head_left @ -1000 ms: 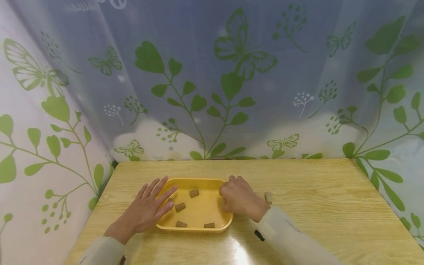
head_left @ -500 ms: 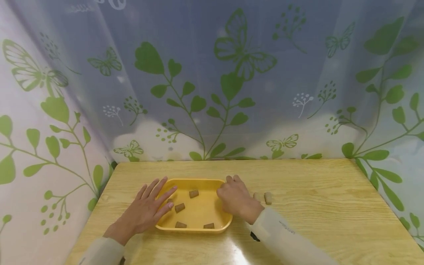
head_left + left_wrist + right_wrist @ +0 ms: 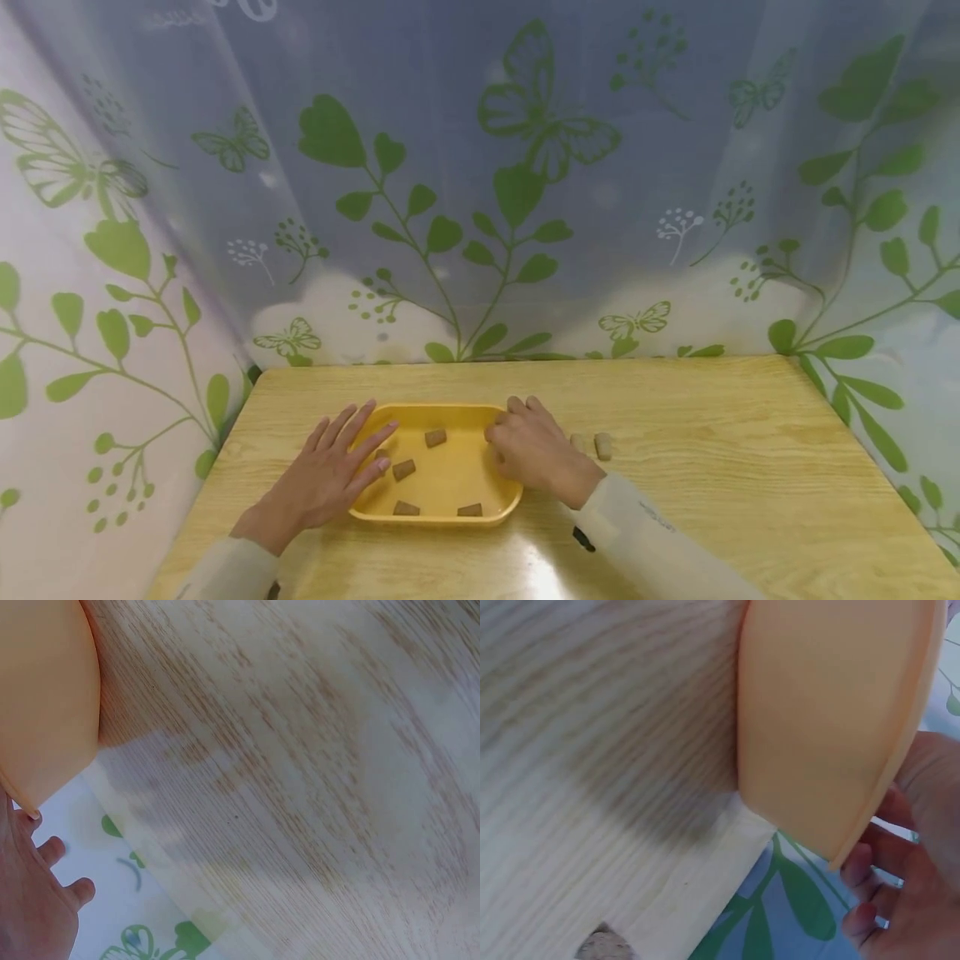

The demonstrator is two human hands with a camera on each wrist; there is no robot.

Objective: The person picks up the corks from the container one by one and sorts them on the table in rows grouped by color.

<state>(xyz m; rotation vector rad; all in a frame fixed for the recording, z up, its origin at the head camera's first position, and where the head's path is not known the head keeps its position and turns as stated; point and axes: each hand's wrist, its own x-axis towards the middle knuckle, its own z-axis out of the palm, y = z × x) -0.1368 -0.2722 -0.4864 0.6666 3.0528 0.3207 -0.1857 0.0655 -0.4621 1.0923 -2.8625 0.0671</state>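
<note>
A shallow yellow tray (image 3: 450,479) lies on the table in the head view. Several brown tapered cork stoppers are in it, among them one cork (image 3: 436,438) toward the back and another (image 3: 403,470) near the left thumb. My left hand (image 3: 318,471) lies over the tray's left rim, fingers spread and straight. At the right rim is my right hand (image 3: 536,450), its fingers bent over the edge. The right wrist view has those fingers (image 3: 859,866) next to the tray's rim (image 3: 889,776). Whatever the right thumb and forefinger touch inside is hidden.
Two more corks stand on the wooden table (image 3: 690,467) right of the tray: a near one (image 3: 577,442) partly behind the right hand and a farther one (image 3: 603,447). A curtain (image 3: 480,208) with green leaves and butterflies hangs behind the table.
The right hand has shifted slightly left along the tray's rim, bringing a second cork on the table into sight. The left hand stays in place on the tray.
</note>
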